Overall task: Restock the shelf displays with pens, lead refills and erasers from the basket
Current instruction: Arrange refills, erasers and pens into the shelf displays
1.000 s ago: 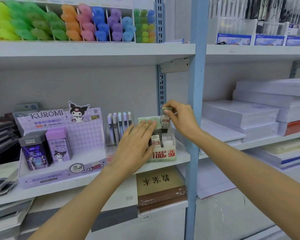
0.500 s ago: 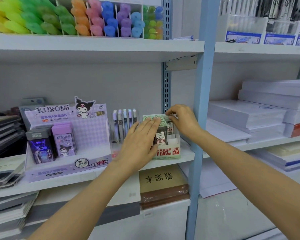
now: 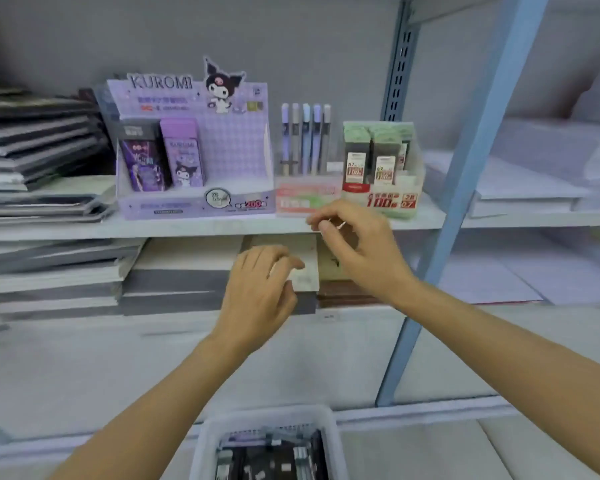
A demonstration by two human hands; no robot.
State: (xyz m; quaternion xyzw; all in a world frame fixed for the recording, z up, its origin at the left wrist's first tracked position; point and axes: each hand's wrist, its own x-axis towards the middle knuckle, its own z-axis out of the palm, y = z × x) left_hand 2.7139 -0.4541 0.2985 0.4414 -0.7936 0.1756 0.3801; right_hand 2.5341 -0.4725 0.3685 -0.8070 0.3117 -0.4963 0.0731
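Observation:
A green-and-white display box (image 3: 395,202) on the middle shelf holds several dark lead refill packs (image 3: 355,164). Left of it stands a clear rack of pens (image 3: 305,140), then a purple Kuromi display (image 3: 194,202) holding two refill cases. My right hand (image 3: 357,247) hangs in front of the shelf edge, just below the refill box, its fingers loosely curled and holding nothing I can see. My left hand (image 3: 260,289) is lower and to the left, relaxed and empty, in front of the stacked books. The white basket (image 3: 201,441) with dark packs sits at the bottom of the view.
A blue shelf upright (image 3: 465,202) runs diagonally on the right of my hands. Stacks of dark notebooks (image 3: 32,133) fill the shelf's left side, and white paper stacks (image 3: 520,188) lie on the right. More books (image 3: 174,282) lie on the shelf below.
Both hands have left the lead refill box and dropped below the shelf edge. The pack my right hand held now stands in the box. My view has tilted down to the basket.

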